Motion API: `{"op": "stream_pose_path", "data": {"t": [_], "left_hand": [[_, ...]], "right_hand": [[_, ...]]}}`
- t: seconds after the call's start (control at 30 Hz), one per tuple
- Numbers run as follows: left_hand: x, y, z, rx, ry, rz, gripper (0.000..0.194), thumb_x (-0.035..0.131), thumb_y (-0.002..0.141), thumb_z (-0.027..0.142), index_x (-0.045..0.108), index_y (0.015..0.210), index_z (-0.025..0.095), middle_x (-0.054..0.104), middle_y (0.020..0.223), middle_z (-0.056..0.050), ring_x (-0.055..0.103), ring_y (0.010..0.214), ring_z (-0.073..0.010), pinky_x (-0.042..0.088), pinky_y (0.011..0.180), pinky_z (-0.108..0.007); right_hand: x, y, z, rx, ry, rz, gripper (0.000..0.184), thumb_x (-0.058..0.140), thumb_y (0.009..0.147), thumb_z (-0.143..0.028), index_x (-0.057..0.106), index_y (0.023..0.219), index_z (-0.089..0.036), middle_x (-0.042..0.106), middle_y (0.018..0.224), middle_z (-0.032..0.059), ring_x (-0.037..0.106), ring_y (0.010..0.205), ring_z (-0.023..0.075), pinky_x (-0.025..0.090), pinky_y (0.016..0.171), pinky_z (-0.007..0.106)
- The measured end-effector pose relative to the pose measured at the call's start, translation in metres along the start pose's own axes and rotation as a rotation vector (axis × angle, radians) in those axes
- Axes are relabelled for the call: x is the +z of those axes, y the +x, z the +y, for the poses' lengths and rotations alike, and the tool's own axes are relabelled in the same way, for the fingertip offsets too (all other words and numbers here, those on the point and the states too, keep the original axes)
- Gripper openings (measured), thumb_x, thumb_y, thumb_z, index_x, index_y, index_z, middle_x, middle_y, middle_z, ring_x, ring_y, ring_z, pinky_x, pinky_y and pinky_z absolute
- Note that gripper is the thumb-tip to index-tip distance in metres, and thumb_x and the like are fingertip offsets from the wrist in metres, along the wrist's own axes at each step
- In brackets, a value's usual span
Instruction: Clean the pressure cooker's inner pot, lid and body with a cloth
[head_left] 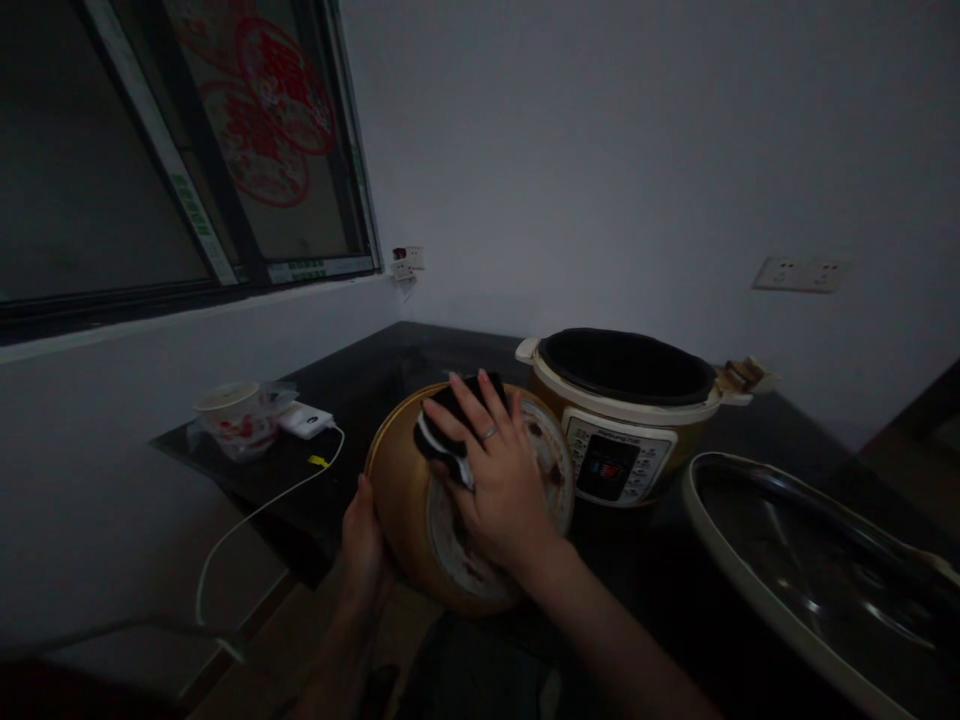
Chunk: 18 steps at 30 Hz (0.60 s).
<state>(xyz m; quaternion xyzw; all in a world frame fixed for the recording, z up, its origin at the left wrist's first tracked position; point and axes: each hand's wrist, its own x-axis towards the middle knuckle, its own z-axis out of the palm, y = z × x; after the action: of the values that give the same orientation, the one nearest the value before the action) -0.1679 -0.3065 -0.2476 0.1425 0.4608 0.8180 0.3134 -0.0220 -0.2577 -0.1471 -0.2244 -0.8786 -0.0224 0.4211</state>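
Observation:
A gold pressure-cooker lid (405, 480) is held tilted on its edge in front of the dark counter, its stained white top facing me. My left hand (364, 545) grips the lid's left rim from below. My right hand (499, 470) lies over the lid's black and white handle (442, 445), fingers stretched across it, a ring on one finger. Just behind the lid stands the open gold and cream pressure cooker (626, 420) with its dark inner pot showing and a control panel on the front.
A large round pan with a cream rim and glass lid (817, 560) sits at the right. At the left of the counter are a paper cup in a plastic bag (232, 415) and a white charger (306, 420) with a trailing cable. A window is on the left wall.

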Motion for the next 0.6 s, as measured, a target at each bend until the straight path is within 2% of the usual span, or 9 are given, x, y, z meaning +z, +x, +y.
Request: {"op": "stream_pose_path", "data": {"t": [0.13, 0.27, 0.47, 0.6], "left_hand": [[-0.001, -0.001, 0.000, 0.003, 0.038, 0.028, 0.048, 0.062, 0.079, 0.056, 0.068, 0.107, 0.018, 0.073, 0.102, -0.007, 0.068, 0.087, -0.0195, 0.052, 0.077, -0.029], [0.000, -0.001, 0.001, 0.012, 0.036, -0.023, 0.048, 0.062, 0.078, 0.057, 0.068, 0.105, 0.018, 0.074, 0.096, -0.005, 0.068, 0.083, -0.0189, 0.053, 0.074, -0.028], [-0.003, 0.002, -0.002, -0.006, -0.001, -0.011, 0.047, 0.065, 0.075, 0.058, 0.069, 0.097, 0.017, 0.073, 0.084, -0.002, 0.068, 0.073, -0.0173, 0.053, 0.067, -0.027], [-0.008, 0.006, -0.007, -0.029, -0.037, -0.010, 0.043, 0.065, 0.076, 0.056, 0.068, 0.095, 0.017, 0.073, 0.082, -0.001, 0.065, 0.067, -0.0142, 0.052, 0.067, -0.026]], "right_hand": [[0.000, 0.002, 0.021, 0.063, -0.014, 0.078, 0.049, 0.042, 0.094, -0.031, 0.037, 0.143, -0.025, 0.034, 0.153, 0.0030, 0.018, 0.145, 0.0219, 0.020, 0.116, 0.050], [-0.001, -0.012, 0.036, 0.117, 0.001, 0.125, 0.055, 0.041, 0.093, -0.023, 0.030, 0.147, -0.024, 0.030, 0.155, 0.0034, 0.015, 0.145, 0.0208, 0.018, 0.117, 0.049], [0.006, -0.054, 0.060, 0.290, 0.089, 0.160, 0.065, 0.039, 0.090, -0.013, 0.018, 0.150, -0.026, 0.024, 0.157, 0.0037, 0.011, 0.146, 0.0198, 0.018, 0.118, 0.050], [0.019, -0.089, 0.058, 0.390, 0.206, 0.199, 0.056, 0.039, 0.094, -0.022, 0.026, 0.148, -0.027, 0.019, 0.158, 0.0045, 0.015, 0.145, 0.0215, 0.019, 0.117, 0.050]]}}
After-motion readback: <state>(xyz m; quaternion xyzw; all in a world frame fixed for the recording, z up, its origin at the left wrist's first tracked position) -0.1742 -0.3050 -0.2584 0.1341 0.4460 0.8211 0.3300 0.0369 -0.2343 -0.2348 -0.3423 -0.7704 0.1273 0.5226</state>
